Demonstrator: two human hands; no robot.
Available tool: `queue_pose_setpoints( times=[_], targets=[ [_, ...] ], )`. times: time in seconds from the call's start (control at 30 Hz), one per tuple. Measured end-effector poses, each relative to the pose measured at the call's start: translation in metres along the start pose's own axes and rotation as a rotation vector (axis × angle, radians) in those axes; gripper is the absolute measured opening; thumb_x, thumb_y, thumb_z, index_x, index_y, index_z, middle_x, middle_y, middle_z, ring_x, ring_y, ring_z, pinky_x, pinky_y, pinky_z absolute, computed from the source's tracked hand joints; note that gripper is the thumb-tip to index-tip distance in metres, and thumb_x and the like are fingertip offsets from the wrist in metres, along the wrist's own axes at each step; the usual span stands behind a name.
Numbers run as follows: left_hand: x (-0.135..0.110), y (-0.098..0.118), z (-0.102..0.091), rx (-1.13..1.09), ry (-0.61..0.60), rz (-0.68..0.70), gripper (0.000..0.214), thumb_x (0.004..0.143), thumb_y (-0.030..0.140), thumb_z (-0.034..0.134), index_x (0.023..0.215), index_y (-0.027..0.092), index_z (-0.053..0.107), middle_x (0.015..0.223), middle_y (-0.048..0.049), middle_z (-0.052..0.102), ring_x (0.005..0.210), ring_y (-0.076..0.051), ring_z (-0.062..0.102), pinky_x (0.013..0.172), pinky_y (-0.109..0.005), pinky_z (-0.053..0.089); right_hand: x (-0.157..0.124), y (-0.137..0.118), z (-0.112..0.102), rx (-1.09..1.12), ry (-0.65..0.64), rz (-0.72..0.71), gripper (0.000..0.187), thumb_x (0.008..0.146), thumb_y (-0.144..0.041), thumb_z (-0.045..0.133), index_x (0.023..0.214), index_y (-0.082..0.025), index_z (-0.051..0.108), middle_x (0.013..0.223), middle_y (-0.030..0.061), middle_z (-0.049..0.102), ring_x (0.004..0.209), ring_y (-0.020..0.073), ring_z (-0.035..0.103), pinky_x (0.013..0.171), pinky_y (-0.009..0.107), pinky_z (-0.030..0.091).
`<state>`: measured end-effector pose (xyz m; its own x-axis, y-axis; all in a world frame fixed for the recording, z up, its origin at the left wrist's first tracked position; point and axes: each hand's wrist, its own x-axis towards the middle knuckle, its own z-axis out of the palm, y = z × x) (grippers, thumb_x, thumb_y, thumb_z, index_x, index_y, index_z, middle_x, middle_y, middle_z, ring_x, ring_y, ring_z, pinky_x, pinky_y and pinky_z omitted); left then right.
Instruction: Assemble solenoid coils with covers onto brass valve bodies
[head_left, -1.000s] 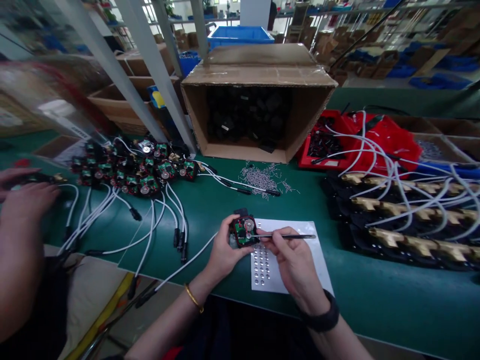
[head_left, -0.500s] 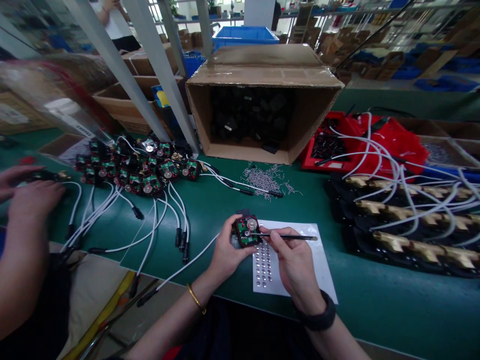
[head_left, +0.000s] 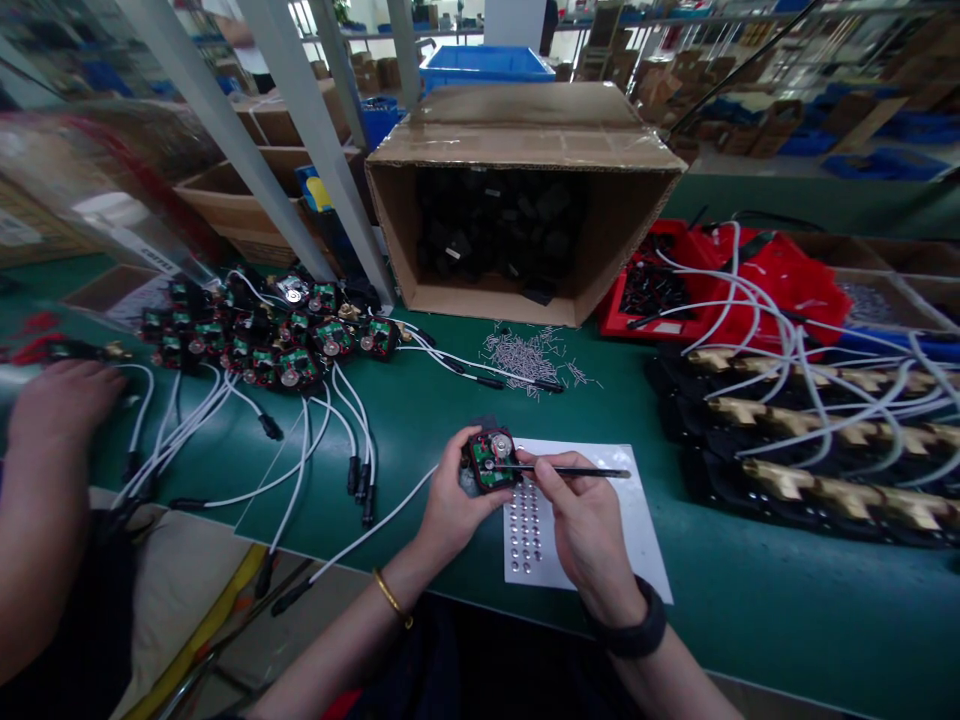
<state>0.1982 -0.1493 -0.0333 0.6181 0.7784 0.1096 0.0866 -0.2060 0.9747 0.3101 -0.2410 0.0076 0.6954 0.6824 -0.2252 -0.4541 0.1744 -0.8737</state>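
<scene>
My left hand [head_left: 448, 505] grips a small black housing [head_left: 469, 455] with a green circuit board [head_left: 492, 463] inside, open side up. A white cable [head_left: 386, 522] runs from it toward the lower left and ends in a black connector. My right hand [head_left: 589, 520] pinches a slim dark tweezer-like tool [head_left: 585, 471], held almost level. Its thin tip reaches the board, beside a round clear part; whether it grips anything is too small to tell. Beneath both hands lies a white sheet [head_left: 626, 540] with rows of small shiny discs [head_left: 526, 527].
Similar open housings [head_left: 259, 345] with white cables crowd the left. A co-worker's hand [head_left: 67, 395] is at far left. Loose small pins [head_left: 521, 358] lie before a cardboard box [head_left: 525, 130] of black parts. Brass-fitted units [head_left: 787, 480] and a red bin [head_left: 615, 310] stand right.
The view has shifted slightly. The tool tip stays at the board, with both of my hands almost still. One of the co-worker's hands has gone out of sight at far left.
</scene>
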Motion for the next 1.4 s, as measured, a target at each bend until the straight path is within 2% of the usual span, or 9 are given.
queue_pose_setpoints(
  times=[0.17, 0.43, 0.7, 0.87, 0.97, 1.17, 1.3, 1.4],
  targets=[
    [0.003, 0.008, -0.001, 0.075, 0.031, 0.069, 0.07, 0.06, 0.02, 0.079, 0.12, 0.025, 0.042, 0.141, -0.008, 0.029, 0.13, -0.028, 0.032, 0.109, -0.048, 0.027, 0.002, 0.001, -0.001, -0.015, -0.008, -0.016, 0.016, 0.071, -0.029, 0.074, 0.076, -0.019, 0.063, 0.084, 0.0038, 0.071, 0.082, 0.0196, 0.064, 0.079, 0.034, 0.045],
    [0.004, 0.009, -0.002, 0.083, 0.018, 0.082, 0.071, 0.062, 0.022, 0.078, 0.122, 0.026, 0.041, 0.142, -0.0084, 0.03, 0.13, -0.027, 0.033, 0.108, -0.048, 0.029, 0.003, 0.001, -0.001, -0.054, -0.013, -0.04, 0.013, 0.073, -0.028, 0.072, 0.076, -0.019, 0.063, 0.085, 0.0042, 0.071, 0.081, 0.019, 0.064, 0.076, 0.033, 0.047],
    [0.003, 0.01, -0.001, 0.074, 0.019, 0.079, 0.07, 0.063, 0.021, 0.077, 0.122, 0.025, 0.041, 0.142, -0.0094, 0.03, 0.131, -0.029, 0.032, 0.108, -0.05, 0.028, 0.0, 0.002, 0.0, -0.047, 0.006, -0.031, 0.016, 0.073, -0.029, 0.072, 0.079, -0.019, 0.062, 0.087, 0.0045, 0.071, 0.086, 0.0212, 0.064, 0.08, 0.036, 0.046],
    [0.002, 0.005, 0.001, 0.038, 0.032, 0.086, 0.081, 0.064, 0.017, 0.076, 0.13, 0.025, 0.03, 0.142, -0.0117, 0.03, 0.13, -0.028, 0.034, 0.108, -0.049, 0.028, -0.001, 0.001, 0.002, -0.035, 0.014, -0.033, 0.017, 0.071, -0.03, 0.074, 0.077, -0.019, 0.063, 0.086, 0.0053, 0.071, 0.085, 0.0226, 0.065, 0.08, 0.038, 0.047],
    [0.002, 0.002, 0.002, 0.046, 0.04, 0.144, 0.081, 0.066, 0.018, 0.075, 0.13, 0.025, 0.027, 0.142, -0.0134, 0.03, 0.129, -0.029, 0.034, 0.107, -0.05, 0.03, -0.001, 0.001, 0.003, -0.034, 0.007, -0.046, 0.016, 0.071, -0.03, 0.073, 0.077, -0.019, 0.063, 0.088, 0.0061, 0.071, 0.085, 0.0228, 0.065, 0.08, 0.038, 0.047],
    [0.002, 0.002, 0.002, 0.116, 0.046, 0.331, 0.061, 0.074, 0.02, 0.069, 0.122, 0.025, 0.032, 0.133, -0.0124, 0.039, 0.126, -0.027, 0.038, 0.102, -0.051, 0.035, 0.003, 0.006, 0.003, -0.065, 0.0, -0.066, 0.016, 0.073, -0.031, 0.071, 0.079, -0.019, 0.064, 0.089, 0.0061, 0.071, 0.088, 0.0236, 0.064, 0.083, 0.04, 0.047],
    [0.002, 0.006, 0.0, 0.241, 0.023, 0.395, 0.043, 0.078, 0.016, 0.063, 0.114, 0.025, 0.041, 0.134, -0.01, 0.036, 0.126, -0.026, 0.037, 0.103, -0.051, 0.034, -0.003, 0.006, 0.002, -0.195, -0.011, -0.155, 0.011, 0.078, -0.029, 0.067, 0.082, -0.019, 0.064, 0.09, 0.0059, 0.07, 0.085, 0.023, 0.064, 0.08, 0.04, 0.049],
    [0.003, 0.007, -0.005, 0.275, -0.038, 0.417, 0.037, 0.081, 0.015, 0.059, 0.113, 0.027, 0.044, 0.137, -0.0092, 0.033, 0.127, -0.025, 0.036, 0.102, -0.049, 0.036, -0.011, -0.005, 0.0, -0.383, 0.01, -0.388, 0.004, 0.079, -0.023, 0.064, 0.082, -0.02, 0.064, 0.09, 0.0056, 0.068, 0.091, 0.0236, 0.063, 0.084, 0.041, 0.048]
  ],
)
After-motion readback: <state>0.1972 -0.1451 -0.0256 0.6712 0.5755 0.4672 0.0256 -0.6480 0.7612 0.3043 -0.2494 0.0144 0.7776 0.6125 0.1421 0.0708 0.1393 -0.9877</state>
